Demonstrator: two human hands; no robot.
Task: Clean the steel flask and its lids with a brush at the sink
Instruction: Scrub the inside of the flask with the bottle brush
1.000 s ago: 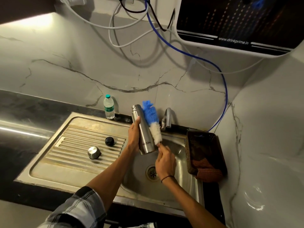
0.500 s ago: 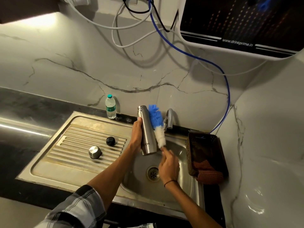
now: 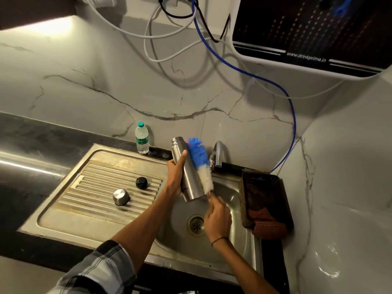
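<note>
My left hand (image 3: 175,177) grips the steel flask (image 3: 188,179) from its left side, holding it upright and slightly tilted over the sink basin (image 3: 237,247), open mouth up. My right hand (image 3: 218,217) holds the handle of a bottle brush (image 3: 200,164), whose blue and white bristles lie along the flask's right side. Two lids rest apart from each other on the ribbed drainboard (image 3: 95,209): a black inner lid (image 3: 141,182) and a steel cap (image 3: 121,197).
A small plastic water bottle (image 3: 142,138) stands behind the drainboard by the wall. The tap (image 3: 217,154) is just right of the brush. A dark basket (image 3: 264,200) holding a reddish cloth (image 3: 268,224) sits on the sink's right rim. A water purifier (image 3: 314,32) and its tubes hang above.
The flask and brush have shifted a little; the brush has slid along the flask's right side, and my right hand has dropped slightly lower below the flask's base.
</note>
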